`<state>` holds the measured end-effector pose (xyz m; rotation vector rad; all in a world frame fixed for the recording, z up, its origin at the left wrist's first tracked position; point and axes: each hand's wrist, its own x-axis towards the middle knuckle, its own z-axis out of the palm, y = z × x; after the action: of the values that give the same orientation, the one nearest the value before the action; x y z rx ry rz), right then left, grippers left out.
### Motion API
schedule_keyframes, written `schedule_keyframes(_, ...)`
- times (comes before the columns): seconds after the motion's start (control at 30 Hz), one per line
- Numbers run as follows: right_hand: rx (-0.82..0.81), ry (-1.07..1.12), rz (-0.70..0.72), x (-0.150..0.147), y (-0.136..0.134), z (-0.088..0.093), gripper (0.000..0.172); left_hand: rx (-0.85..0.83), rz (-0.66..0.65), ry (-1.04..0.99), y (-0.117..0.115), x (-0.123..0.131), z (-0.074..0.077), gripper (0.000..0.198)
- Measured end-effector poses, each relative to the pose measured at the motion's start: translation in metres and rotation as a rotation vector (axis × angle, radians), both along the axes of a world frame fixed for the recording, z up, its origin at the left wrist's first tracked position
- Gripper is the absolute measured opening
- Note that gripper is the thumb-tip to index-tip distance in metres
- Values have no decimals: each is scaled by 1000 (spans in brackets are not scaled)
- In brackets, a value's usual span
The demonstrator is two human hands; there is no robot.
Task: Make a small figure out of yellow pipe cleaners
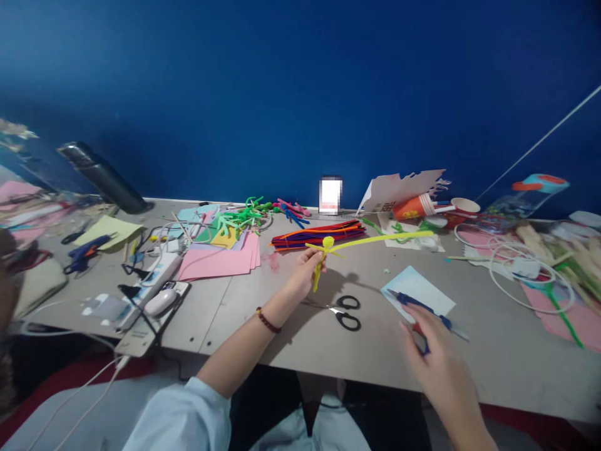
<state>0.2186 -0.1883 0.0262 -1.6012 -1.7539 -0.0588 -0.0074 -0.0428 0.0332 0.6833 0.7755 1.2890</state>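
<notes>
My left hand (310, 269) is closed in a pinch on a yellow pipe cleaner figure (328, 242). It has a round coiled head, thin side arms and legs hanging down, and one long yellow strand stretches to the right. My right hand (434, 351), slightly blurred, is over a blue glue gun (425, 305), thumb and fingers apart around its handle; whether they touch it is unclear. The gun's nozzle lies on a light blue paper sheet (420, 285), and a glue stick protrudes from its rear. Black-handled scissors (348, 321) lie between my hands.
A bundle of red, purple and orange pipe cleaners (319, 236) lies behind my left hand. Pink paper (220, 260), a power strip (153, 288) and another glue gun (87, 250) are at left. Red paper cups (413, 208) and a coiled white cable (530, 275) are at right.
</notes>
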Motion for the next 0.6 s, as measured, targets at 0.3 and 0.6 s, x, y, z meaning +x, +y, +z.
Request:
schedule_keyframes(0.3, -157, -235, -93, 50, -27, -67, 57, 37, -8, 36, 1, 0, -4, 19)
schedule_keyframes(0.6, -211, -371, -258, 124, 34, -76, 54, 18, -55, 21, 2, 1, -6, 24)
